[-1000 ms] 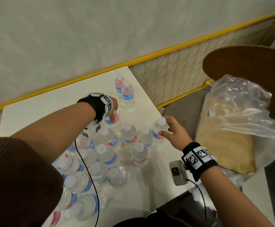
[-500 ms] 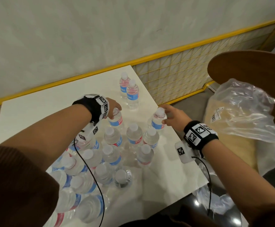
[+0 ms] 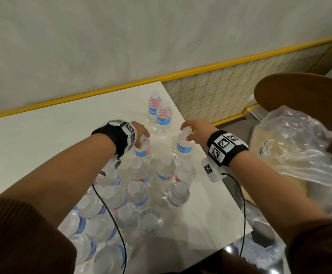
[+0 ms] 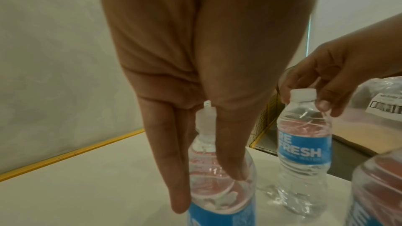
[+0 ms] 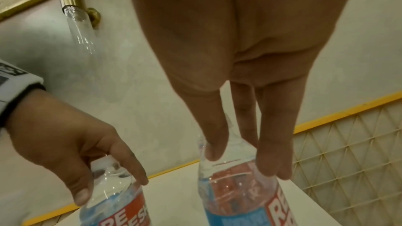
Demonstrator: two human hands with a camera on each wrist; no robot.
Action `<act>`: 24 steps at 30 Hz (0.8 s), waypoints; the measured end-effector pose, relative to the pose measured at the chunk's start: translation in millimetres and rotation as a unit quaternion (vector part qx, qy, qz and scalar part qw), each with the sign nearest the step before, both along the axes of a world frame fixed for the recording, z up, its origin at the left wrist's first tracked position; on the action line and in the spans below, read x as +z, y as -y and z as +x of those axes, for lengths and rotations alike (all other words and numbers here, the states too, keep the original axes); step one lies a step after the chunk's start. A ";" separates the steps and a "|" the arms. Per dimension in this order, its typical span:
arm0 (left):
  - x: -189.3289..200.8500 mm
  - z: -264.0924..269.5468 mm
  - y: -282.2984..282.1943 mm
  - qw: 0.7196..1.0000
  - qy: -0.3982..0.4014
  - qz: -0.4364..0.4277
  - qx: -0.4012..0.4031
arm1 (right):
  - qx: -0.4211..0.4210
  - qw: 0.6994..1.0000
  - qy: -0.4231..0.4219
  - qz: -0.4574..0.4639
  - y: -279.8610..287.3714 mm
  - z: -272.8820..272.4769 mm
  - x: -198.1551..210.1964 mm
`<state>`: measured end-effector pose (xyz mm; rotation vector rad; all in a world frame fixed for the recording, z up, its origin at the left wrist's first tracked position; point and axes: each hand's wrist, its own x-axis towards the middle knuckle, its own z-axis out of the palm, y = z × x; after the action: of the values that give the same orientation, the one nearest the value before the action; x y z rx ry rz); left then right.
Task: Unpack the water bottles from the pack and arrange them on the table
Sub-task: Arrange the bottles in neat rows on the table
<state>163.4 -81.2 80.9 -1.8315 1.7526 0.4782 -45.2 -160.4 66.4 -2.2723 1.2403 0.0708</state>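
Note:
Small clear water bottles with blue and red labels stand on the white table (image 3: 42, 147). My left hand (image 3: 142, 136) grips the neck of one upright bottle (image 3: 143, 152) from above. In the left wrist view its fingers (image 4: 174, 169) wrap that bottle (image 4: 219, 195). My right hand (image 3: 187, 133) pinches the cap of a second upright bottle (image 3: 184, 148), which stands on the table (image 4: 304, 154). Through the right wrist view, the right hand (image 5: 243, 164) sits over its bottle (image 5: 239, 192). Two bottles (image 3: 159, 113) stand just beyond both hands.
A tight cluster of several bottles (image 3: 141, 194) fills the near left of the table, under my left forearm. A crinkled plastic bag (image 3: 291, 155) lies on a seat to the right, beside a wooden chair back (image 3: 309, 95). A yellow wire fence (image 3: 230, 84) runs behind the table.
Both hands have carried their bottles away from the cluster toward the two far bottles. The right hand's bottle moved furthest, from the cluster's right edge up and back.

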 end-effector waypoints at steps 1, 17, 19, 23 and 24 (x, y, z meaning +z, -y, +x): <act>-0.2 -0.3 1.1 1.000 0.002 -0.001 -0.003 | 0.002 1.000 -0.005 -0.004 2.3 4.8 0.2; -25.8 19.9 7.7 0.999 -0.007 -0.037 -0.028 | 0.006 0.999 -0.011 -0.036 32.4 67.6 11.2; -24.5 19.7 11.0 0.999 -0.003 -0.047 -0.012 | 0.007 0.999 -0.007 -0.041 32.7 66.4 10.8; -30.1 16.8 12.9 0.999 0.039 0.010 0.007 | 0.013 0.999 -0.001 -0.048 30.0 64.7 10.2; -26.9 19.2 9.3 0.994 0.063 0.038 0.083 | 0.015 0.999 0.000 -0.048 29.1 65.1 10.4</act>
<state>182.6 -90.6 54.0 -1.9178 1.4869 0.4771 19.9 -189.5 76.8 -2.3733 1.2344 0.0239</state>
